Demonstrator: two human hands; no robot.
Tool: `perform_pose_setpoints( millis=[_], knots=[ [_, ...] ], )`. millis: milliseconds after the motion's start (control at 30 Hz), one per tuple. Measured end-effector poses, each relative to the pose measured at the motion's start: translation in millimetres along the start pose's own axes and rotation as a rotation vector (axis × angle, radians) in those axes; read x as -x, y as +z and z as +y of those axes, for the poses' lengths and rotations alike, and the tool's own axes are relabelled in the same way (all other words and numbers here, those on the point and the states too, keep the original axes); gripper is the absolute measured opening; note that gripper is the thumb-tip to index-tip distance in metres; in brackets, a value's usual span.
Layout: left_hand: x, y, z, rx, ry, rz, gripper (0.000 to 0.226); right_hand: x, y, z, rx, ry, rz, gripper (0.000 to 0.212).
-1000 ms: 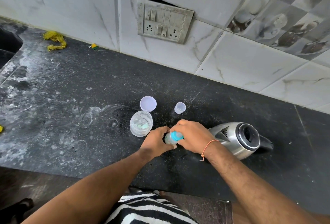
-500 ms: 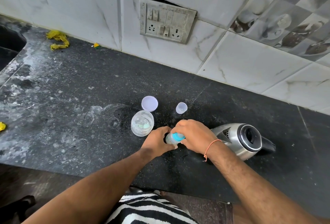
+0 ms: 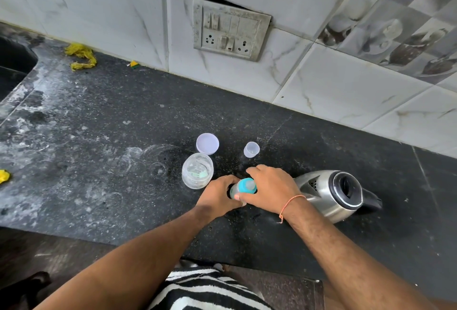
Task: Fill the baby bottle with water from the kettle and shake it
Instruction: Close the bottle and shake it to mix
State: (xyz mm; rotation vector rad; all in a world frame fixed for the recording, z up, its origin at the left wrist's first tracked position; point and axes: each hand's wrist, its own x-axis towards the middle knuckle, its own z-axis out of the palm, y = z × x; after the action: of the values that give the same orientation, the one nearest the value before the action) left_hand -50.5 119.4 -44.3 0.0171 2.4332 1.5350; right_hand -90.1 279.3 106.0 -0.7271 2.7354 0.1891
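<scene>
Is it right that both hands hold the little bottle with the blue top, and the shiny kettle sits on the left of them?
Not quite. The head view shows the kettle on the right of the hands, not the left. Both the left hand and right hand do hold the bottle.

We reach both bare forearms forward from the bottom of the view, converging on one grip. Our left hand [image 3: 218, 192] curls in from the left side of the grip, fingers wrapped closed around the body of the baby bottle [image 3: 241, 187], knuckles facing up and the wrist nearly straight. Our right hand [image 3: 269, 188] comes over from the right and sits on top of the grip, palm down, fingers arched and closed on the bottle's blue collar, the thumb pressed at the near side just below it. An orange thread [image 3: 290, 204] circles our right wrist behind the grip. The two hands touch.
</scene>
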Motion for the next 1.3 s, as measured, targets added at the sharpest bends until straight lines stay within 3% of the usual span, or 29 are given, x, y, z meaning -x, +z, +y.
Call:
perform_pose_setpoints(
  millis=[133, 267, 400, 500, 600, 700, 833, 933, 1067, 1167, 1300],
  knots=[
    [-1, 1, -1, -0.001, 0.002, -0.004, 0.058, 5, -4, 3, -0.076, -0.108, -0.008, 0.057],
    [-1, 1, -3, 0.000, -0.003, -0.014, 0.055, 6, -5, -2, -0.027, -0.032, 0.007, 0.038],
    [-1, 1, -2, 0.006, -0.009, -0.007, 0.051, 4, 0, -3, 0.062, 0.045, 0.032, 0.058],
    [-1, 1, -2, 0.004, -0.002, -0.012, 0.053, 8, -2, -2, -0.022, 0.009, 0.031, 0.067],
    [-1, 1, -3, 0.003, 0.001, -0.016, 0.059, 11, -8, -2, -0.029, -0.072, 0.021, 0.055],
    [-2, 1, -2, -0.007, -0.001, -0.014, 0.056, 7, -7, -6, 0.032, -0.004, 0.017, 0.040],
    [-2, 0, -2, -0.023, -0.008, -0.013, 0.053, 3, -6, -6, 0.071, 0.064, 0.029, 0.059],
    [-2, 1, -2, -0.027, -0.001, -0.018, 0.061, 9, -9, -2, -0.039, -0.019, -0.005, 0.060],
    [-2, 0, -3, -0.018, -0.006, -0.019, 0.060, 7, -7, -4, 0.062, 0.023, -0.003, 0.046],
    [-2, 1, -3, -0.020, -0.006, -0.019, 0.058, 5, -3, -6, 0.099, 0.076, 0.019, 0.057],
    [-4, 1, -5, -0.029, -0.002, -0.019, 0.062, 9, -6, -5, 0.049, 0.007, 0.018, 0.055]
  ],
)
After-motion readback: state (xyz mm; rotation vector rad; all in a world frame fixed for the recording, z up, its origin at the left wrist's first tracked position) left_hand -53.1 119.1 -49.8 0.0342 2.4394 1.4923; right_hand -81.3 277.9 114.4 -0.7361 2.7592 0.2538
